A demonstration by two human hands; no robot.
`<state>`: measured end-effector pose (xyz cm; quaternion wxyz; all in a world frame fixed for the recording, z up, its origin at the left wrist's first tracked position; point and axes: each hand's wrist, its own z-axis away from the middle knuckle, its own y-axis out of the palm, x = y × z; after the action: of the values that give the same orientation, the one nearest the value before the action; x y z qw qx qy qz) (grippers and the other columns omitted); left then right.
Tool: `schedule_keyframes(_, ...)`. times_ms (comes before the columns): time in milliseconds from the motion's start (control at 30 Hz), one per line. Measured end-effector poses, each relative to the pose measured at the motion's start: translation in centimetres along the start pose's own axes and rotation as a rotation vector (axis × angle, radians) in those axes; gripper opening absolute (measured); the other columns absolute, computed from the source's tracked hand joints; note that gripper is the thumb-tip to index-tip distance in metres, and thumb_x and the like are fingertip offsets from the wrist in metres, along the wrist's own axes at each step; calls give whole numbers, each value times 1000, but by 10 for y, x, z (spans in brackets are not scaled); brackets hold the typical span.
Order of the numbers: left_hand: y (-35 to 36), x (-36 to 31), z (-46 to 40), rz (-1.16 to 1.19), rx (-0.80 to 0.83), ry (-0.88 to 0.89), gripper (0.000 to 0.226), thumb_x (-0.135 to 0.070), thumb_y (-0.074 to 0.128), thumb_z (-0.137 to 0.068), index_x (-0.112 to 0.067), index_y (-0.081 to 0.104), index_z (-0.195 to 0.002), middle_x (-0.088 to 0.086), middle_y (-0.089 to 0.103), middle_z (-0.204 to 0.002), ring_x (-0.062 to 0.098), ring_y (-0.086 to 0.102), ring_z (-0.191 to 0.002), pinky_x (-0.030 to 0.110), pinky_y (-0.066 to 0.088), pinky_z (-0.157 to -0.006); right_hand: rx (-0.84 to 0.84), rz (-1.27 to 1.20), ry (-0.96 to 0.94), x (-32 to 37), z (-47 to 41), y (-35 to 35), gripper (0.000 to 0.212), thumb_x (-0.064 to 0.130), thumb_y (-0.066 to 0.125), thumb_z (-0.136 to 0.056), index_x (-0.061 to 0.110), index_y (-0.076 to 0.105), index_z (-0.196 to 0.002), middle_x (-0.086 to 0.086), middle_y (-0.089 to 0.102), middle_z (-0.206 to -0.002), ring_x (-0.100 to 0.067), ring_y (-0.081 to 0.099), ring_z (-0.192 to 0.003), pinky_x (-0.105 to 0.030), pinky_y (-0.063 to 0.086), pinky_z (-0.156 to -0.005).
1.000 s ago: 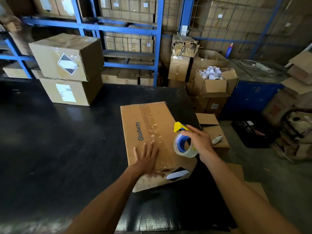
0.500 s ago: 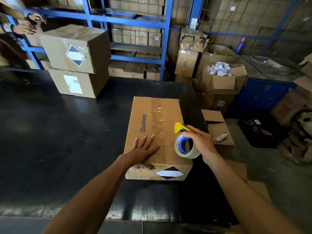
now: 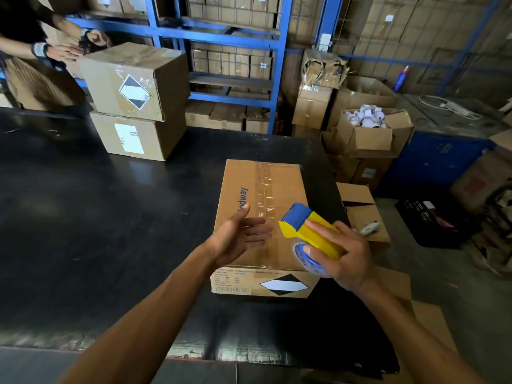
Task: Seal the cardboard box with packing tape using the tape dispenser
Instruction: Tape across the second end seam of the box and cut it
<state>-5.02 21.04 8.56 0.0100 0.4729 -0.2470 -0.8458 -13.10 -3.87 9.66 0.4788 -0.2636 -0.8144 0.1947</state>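
Note:
A closed cardboard box [image 3: 279, 187] with blue lettering lies flat on the black table [image 3: 97, 217], a strip of clear tape running along its top seam. My right hand [image 3: 342, 252] grips a yellow and blue tape dispenser [image 3: 306, 231] with a roll of clear tape, held just above the box's near right corner. My left hand [image 3: 239, 236] hovers open over the box's near left part, palm turned sideways, fingers pointing toward the dispenser.
Two stacked cardboard boxes [image 3: 135, 101] stand at the table's far left, where another person's hands [image 3: 69, 48] touch the upper one. Blue shelving [image 3: 230, 40] with cartons lines the back. Open boxes [image 3: 368, 134] and a black crate [image 3: 432, 223] sit to the right of the table.
My left hand has lifted off the box top and opened. My right hand has tipped the dispenser so its yellow body faces up. Another person's hands have come to the far stack.

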Motion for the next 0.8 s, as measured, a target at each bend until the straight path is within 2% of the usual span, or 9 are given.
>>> schedule_keyframes(67,2,0,10,132,50,-14,62,-51,45,-102,4,61,-125,26,68,-122,36,68,-108,47,51,-102,29,82,-125,-2,3,7,51,49,69,-80,35,61,-128,0,47,-90,-12,51,-71,-16,42,-55)
schedule_keyframes(167,3,7,16,174,65,-14,57,-43,48,-102,6,61,-128,27,66,-126,35,67,-107,40,59,-88,117,269,-152,-9,9,20,55,52,69,-81,48,53,-134,5,43,-92,-10,48,-72,-22,45,-52)
schedule_keyframes(267,2,8,22,153,3,-13,41,-29,58,-99,3,64,-125,23,70,-121,31,70,-105,39,59,-89,144,253,-161,-13,12,27,57,51,70,-82,50,51,-135,5,43,-94,-11,48,-73,-26,47,-53)
schedule_keyframes(400,-2,11,28,198,-64,-28,12,-12,65,-94,-5,70,-102,11,77,-98,19,75,-83,34,63,-77,119,195,-201,-1,4,33,56,43,79,-77,44,60,-130,1,46,-92,-14,51,-71,-25,45,-54)
schedule_keyframes(467,-4,15,25,220,-144,-40,14,-6,66,-92,-3,70,-105,10,76,-90,17,74,-73,32,63,-64,143,174,-192,5,2,38,54,43,79,-77,43,63,-128,1,46,-90,-15,51,-70,-27,46,-54)
schedule_keyframes(533,-8,21,19,217,-292,-47,23,1,70,-87,3,71,-110,13,76,-84,18,74,-63,29,59,-51,190,175,-199,11,0,44,51,46,77,-78,43,63,-127,6,45,-91,-10,51,-71,-23,46,-57)
schedule_keyframes(600,-15,25,15,185,-427,-34,25,5,74,-80,6,73,-105,16,76,-81,22,74,-62,32,59,-52,263,204,-212,17,-3,48,51,49,76,-78,45,63,-127,10,42,-90,-7,49,-69,-20,43,-56)
schedule_keyframes(700,-40,24,18,169,-600,26,18,7,77,-79,2,77,-96,18,78,-83,30,76,-81,41,63,-75,348,285,-227,17,-8,40,51,52,76,-76,46,63,-125,7,44,-85,-13,49,-63,-20,40,-54)
schedule_keyframes(800,-67,22,28,55,-676,176,14,4,76,-83,-1,76,-96,15,78,-84,22,76,-75,30,61,-67,410,337,-241,8,-10,18,51,57,70,-78,47,60,-127,2,48,-87,-17,51,-63,-26,46,-50)
